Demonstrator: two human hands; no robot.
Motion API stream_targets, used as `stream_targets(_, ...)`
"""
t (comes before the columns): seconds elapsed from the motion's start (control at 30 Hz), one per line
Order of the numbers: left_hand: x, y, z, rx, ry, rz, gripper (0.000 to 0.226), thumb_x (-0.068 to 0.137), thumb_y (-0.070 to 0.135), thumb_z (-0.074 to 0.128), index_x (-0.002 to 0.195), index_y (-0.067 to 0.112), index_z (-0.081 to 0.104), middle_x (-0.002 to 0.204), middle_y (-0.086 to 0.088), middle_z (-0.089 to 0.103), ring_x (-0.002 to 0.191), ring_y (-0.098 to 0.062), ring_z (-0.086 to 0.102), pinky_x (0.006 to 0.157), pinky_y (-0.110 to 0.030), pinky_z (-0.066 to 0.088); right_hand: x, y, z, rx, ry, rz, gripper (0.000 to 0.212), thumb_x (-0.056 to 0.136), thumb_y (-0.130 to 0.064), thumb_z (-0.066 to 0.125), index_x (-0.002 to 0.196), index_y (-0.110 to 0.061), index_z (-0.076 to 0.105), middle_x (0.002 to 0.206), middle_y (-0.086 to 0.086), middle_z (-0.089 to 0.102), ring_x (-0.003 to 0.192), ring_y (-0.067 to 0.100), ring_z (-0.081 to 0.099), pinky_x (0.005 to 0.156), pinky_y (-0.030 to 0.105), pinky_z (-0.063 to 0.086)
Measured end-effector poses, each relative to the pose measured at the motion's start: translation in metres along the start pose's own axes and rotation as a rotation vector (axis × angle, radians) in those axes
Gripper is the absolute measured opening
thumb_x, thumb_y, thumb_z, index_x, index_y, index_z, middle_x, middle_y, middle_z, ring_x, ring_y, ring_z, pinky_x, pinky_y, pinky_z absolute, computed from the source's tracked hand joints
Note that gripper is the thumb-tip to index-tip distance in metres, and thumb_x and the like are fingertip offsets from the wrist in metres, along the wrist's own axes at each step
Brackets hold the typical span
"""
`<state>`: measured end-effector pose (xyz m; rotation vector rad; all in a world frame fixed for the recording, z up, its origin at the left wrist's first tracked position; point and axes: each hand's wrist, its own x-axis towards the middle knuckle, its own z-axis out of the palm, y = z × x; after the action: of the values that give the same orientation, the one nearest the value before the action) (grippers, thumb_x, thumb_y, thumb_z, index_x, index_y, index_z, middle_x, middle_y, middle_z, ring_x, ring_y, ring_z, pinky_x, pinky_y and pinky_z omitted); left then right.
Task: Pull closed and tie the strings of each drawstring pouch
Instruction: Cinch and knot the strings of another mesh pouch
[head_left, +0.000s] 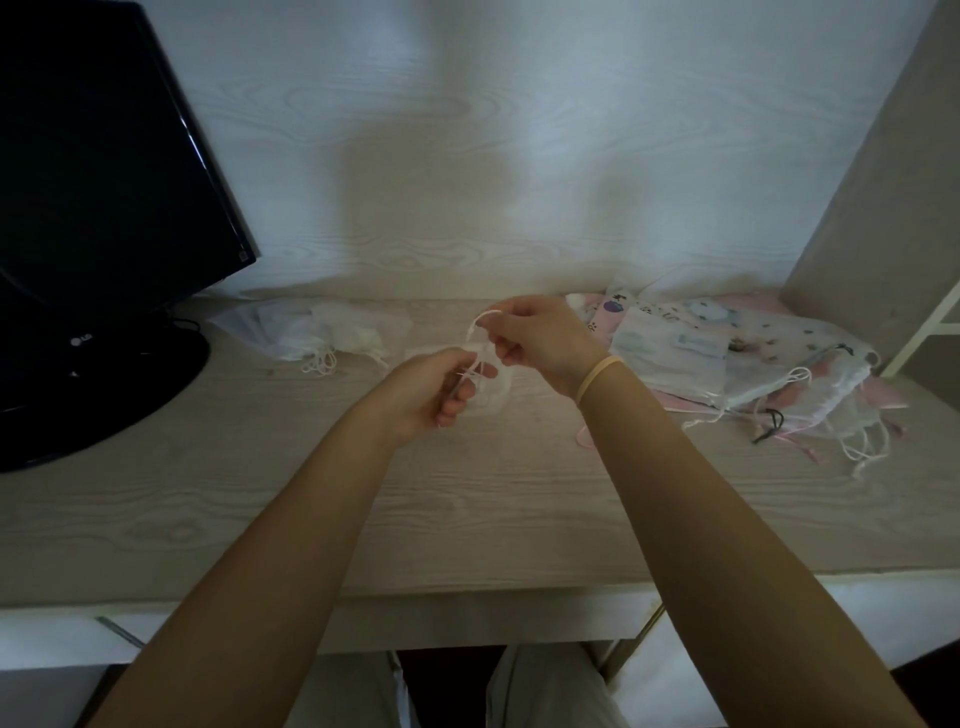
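Above the desk (467, 519), mid-centre, the left hand (434, 389) and right hand (535, 338) each pinch the white strings (480, 325) of a sheer pouch (491, 397) (largely hidden). Uneven pulling may slip a string from the pinch, loosening the knot.

I see my 2 hands raised together over the middle of the desk (467, 509), the left hand (434, 392) nearer me, the right hand (535, 338) just behind and right of it. The string (480, 325) runs between them, pinched by both, and the pouch (491, 387) sits under them. A monitor (98, 208) stands on the desk's far left. A heap of pouches (317, 335) lies right of its base, by the wall (467, 130). A bigger pile of pouches (753, 358) lies on the desk's far right.
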<state>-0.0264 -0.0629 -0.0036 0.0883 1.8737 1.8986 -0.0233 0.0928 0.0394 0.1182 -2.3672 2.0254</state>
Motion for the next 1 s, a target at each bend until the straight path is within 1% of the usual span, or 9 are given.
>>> stream_targets(0.1, -0.005, 0.000, 0.002, -0.010, -0.082, 0.010, 0.035, 0.095, 0.022, 0.038, 0.111, 0.006, 0.065, 0.059, 0.002, 0.045, 0.046, -0.011, 0.032, 0.047, -0.026, 0.021, 0.005, -0.005, 0.006, 0.074, -0.022, 0.011, 0.022, 0.089, -0.002, 0.061, 0.110, 0.005, 0.065, 0.075, 0.008, 0.063, 0.061, 0.015, 0.056, 0.060, 0.025, 0.049)
stream_targets(0.23, -0.013, 0.006, 0.002, 0.001, -0.098, 0.022, 0.024, 0.092, 0.021, 0.046, 0.099, 0.008, 0.064, 0.058, 0.004, 0.037, 0.047, -0.010, 0.026, 0.049, -0.027, 0.018, 0.007, -0.008, 0.010, 0.152, -0.127, -0.048, 0.040, 0.090, 0.006, 0.052, 0.128, -0.008, 0.053, 0.106, 0.010, 0.067, 0.081, 0.020, 0.065, 0.071, 0.027, 0.053)
stream_targets(0.4, -0.010, 0.003, -0.008, -0.061, -0.049, 0.023, 0.040, 0.101, 0.042, 0.039, 0.088, 0.012, 0.062, 0.054, 0.004, 0.032, 0.041, -0.008, 0.024, 0.045, -0.024, 0.014, 0.007, 0.000, 0.011, -0.125, -0.030, 0.008, 0.021, 0.089, -0.001, 0.054, 0.104, -0.010, 0.064, 0.089, 0.006, 0.065, 0.076, 0.019, 0.063, 0.067, 0.030, 0.051)
stream_targets(0.5, -0.007, 0.004, -0.012, -0.128, -0.025, 0.036, 0.050, 0.103, 0.046, 0.027, 0.099, 0.011, 0.063, 0.052, 0.001, 0.035, 0.039, -0.010, 0.024, 0.041, -0.022, 0.017, 0.007, 0.007, 0.013, -0.182, -0.035, 0.112, 0.004, 0.089, -0.008, 0.057, 0.093, -0.010, 0.059, 0.089, 0.010, 0.065, 0.083, 0.024, 0.065, 0.076, 0.035, 0.054)
stream_targets(0.63, -0.005, 0.006, -0.012, -0.126, -0.037, 0.068, 0.057, 0.104, 0.049, 0.017, 0.124, 0.013, 0.057, 0.049, -0.001, 0.034, 0.038, -0.012, 0.023, 0.044, -0.022, 0.016, 0.005, 0.017, 0.015, -0.118, -0.196, 0.217, 0.020, 0.091, -0.020, 0.056, 0.106, -0.009, 0.063, 0.102, 0.012, 0.070, 0.098, 0.025, 0.066, 0.095, 0.039, 0.049)
stream_targets(0.73, -0.005, 0.008, -0.009, -0.044, -0.035, 0.101, 0.058, 0.104, 0.049, 0.014, 0.131, 0.019, 0.056, 0.047, -0.004, 0.035, 0.037, -0.012, 0.024, 0.044, -0.022, 0.015, 0.000, 0.022, 0.016, -0.048, -0.315, 0.198, 0.021, 0.093, -0.023, 0.057, 0.106, -0.008, 0.066, 0.094, 0.012, 0.070, 0.089, 0.024, 0.065, 0.090, 0.038, 0.046)
stream_targets(0.83, -0.005, 0.012, -0.006, 0.066, 0.010, 0.145, 0.047, 0.105, 0.046, 0.018, 0.141, 0.032, 0.045, 0.048, -0.002, 0.037, 0.041, -0.012, 0.027, 0.042, -0.022, 0.017, -0.001, 0.024, 0.020, 0.001, -0.303, 0.169, 0.018, 0.089, -0.019, 0.065, 0.103, -0.007, 0.066, 0.081, 0.009, 0.068, 0.069, 0.017, 0.057, 0.078, 0.034, 0.045)
stream_targets(0.93, -0.009, 0.017, -0.004, 0.162, 0.062, 0.165, 0.036, 0.102, 0.046, 0.030, 0.131, 0.043, 0.050, 0.047, 0.000, 0.044, 0.043, -0.012, 0.032, 0.044, -0.022, 0.020, -0.001, 0.025, 0.029, 0.009, -0.260, 0.147, 0.022, 0.087, -0.017, 0.067, 0.108, -0.011, 0.067, 0.074, 0.009, 0.065, 0.060, 0.013, 0.053, 0.067, 0.027, 0.043)
stream_targets(1.0, -0.010, 0.020, -0.002, 0.214, 0.083, 0.155, 0.030, 0.099, 0.052, 0.034, 0.119, 0.049, 0.057, 0.047, 0.001, 0.047, 0.043, -0.012, 0.034, 0.045, -0.022, 0.023, -0.001, 0.026, 0.032, 0.044, -0.240, 0.132, 0.019, 0.087, -0.018, 0.067, 0.105, -0.012, 0.068, 0.072, 0.009, 0.064, 0.063, 0.014, 0.056, 0.068, 0.028, 0.041)
